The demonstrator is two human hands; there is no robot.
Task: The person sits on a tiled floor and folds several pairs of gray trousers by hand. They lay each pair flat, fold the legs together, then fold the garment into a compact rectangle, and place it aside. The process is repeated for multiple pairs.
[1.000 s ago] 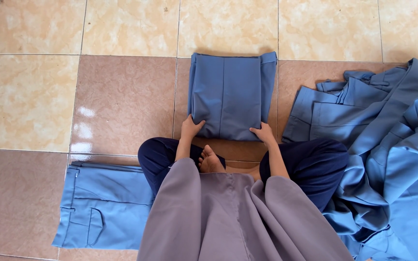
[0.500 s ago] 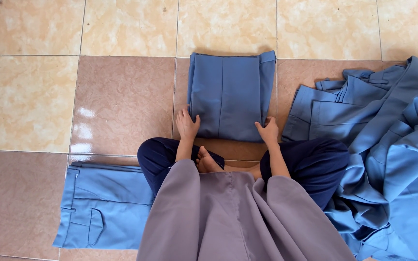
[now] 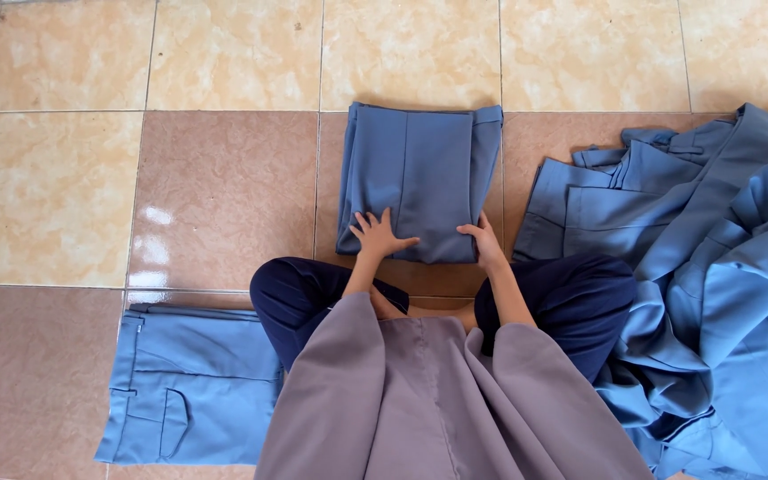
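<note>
Pressing flat: left hand point(image 3: 377, 235) and right hand point(image 3: 484, 242), fingers spread, rest on the near edge of the folded blue garment point(image 3: 420, 178) lying on the tiled floor point(image 3: 224, 187). Fold looks complete (judging by its squared edges). One finished piece point(image 3: 190, 384) lies left; unfolded pile point(image 3: 722, 284) remains right.

I have one view only, from the camera on the person's head, and it looks almost straight down onto the tiled floor point(image 3: 224, 187). It sits close: the person's lap fills the lower middle of the frame, both hands reach just above centre. The folded blue garment point(image 3: 420, 178) lies upper middle, a blue heap point(image 3: 722, 284) runs off the right edge.
</note>
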